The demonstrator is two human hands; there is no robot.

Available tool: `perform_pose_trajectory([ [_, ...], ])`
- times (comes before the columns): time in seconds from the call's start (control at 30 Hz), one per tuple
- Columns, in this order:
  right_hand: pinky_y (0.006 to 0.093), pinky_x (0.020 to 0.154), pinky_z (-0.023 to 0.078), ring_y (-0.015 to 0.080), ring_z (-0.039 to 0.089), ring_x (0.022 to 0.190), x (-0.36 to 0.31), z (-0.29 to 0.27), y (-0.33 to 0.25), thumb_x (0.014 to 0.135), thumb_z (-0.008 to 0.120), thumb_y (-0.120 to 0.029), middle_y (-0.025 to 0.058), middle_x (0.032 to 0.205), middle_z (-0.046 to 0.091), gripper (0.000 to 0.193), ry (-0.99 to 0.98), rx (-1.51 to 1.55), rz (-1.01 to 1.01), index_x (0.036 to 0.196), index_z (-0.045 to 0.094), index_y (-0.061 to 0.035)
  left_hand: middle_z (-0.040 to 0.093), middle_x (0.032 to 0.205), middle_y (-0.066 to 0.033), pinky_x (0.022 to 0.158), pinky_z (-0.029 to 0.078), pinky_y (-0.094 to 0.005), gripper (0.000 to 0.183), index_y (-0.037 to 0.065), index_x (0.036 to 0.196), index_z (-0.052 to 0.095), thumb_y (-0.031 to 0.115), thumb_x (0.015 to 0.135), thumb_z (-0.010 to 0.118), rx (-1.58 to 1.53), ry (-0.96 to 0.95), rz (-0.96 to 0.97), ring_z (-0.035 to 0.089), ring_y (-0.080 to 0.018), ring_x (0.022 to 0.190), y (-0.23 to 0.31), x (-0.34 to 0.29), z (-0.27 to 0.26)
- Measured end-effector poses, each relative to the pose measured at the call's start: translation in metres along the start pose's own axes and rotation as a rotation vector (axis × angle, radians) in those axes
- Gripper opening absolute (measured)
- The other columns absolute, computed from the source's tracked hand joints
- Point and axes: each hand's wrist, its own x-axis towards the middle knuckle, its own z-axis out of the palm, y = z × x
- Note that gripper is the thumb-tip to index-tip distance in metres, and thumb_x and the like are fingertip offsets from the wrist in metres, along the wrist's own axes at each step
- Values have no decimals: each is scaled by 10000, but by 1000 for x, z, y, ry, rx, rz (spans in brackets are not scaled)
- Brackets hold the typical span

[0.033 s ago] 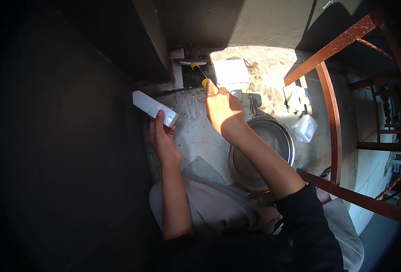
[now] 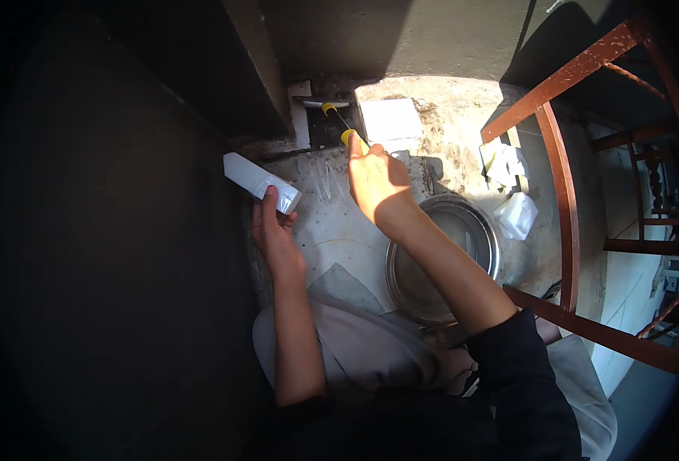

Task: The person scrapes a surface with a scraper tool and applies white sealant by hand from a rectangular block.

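Observation:
In my left hand (image 2: 279,242) is a long white block (image 2: 253,179) with one slanted end; it has a shiny, clear-looking patch by my thumb. My right hand (image 2: 380,183) grips the yellow handle of a scraper-like tool (image 2: 346,121). Its thin shaft runs to a second yellow collar and a flat, wide head set crosswise. That head is over a dark square recess (image 2: 326,137) in the floor near the wall corner; whether it touches cannot be told. Beside the recess lies a white square tile (image 2: 392,121) in sunlight.
A round metal basin (image 2: 392,269) stands under my right forearm. Right of it are a crumpled clear plastic bag (image 2: 517,216) and some pale scraps (image 2: 502,164). A reddish-brown metal frame (image 2: 564,207) rises at the right. Dark walls (image 2: 332,38) close in the far side and the left.
My right hand and the tool have shifted very slightly farther away. The left hand and the white block look almost unmoved.

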Motion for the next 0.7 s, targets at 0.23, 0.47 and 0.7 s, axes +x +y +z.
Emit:
perform_pose_trajectory([
  [0.23,313,608,540,268,658,764,1,-6,-6,840,528,-52,186,878,609,427,-38,-3,3,1252,471,46,571,940,13,686,400,-223,376,78,1084,579,321,815,679,3,22,-5,515,-70,835,-1,2,-3],
  [0.47,387,626,540,344,649,736,9,-4,-2,843,462,-31,246,864,589,466,-32,66,-6,1297,390,49,572,944,11,688,401,-222,382,78,1086,580,318,808,688,-9,16,-6,518,-70,828,0,2,-2],
  [0.7,389,610,542,337,652,711,21,-8,1,842,475,-51,242,829,596,410,50,81,-12,1237,436,51,578,936,14,669,402,-218,376,78,1082,584,316,809,686,-10,3,-3,522,-69,816,0,1,1],
])
